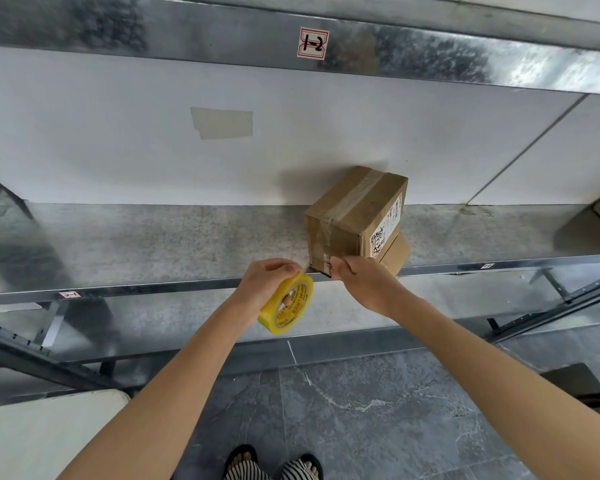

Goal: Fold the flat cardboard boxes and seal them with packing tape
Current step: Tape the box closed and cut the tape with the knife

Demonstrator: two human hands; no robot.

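Currently the box, folded and top-taped, sits ahead of the right hand, which grips its lower edge; left hand grips the tape roll; side strip probably unfinished.

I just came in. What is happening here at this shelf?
A person is taping a cardboard box that stands on a metal shelf. The left hand grips a yellow tape roll just in front of the box. The right hand is at the box's lower front edge, thumb against it; its fingers are mostly hidden. Clear tape already runs over the top of the box and down its front face, so the sealing looks nearly done.
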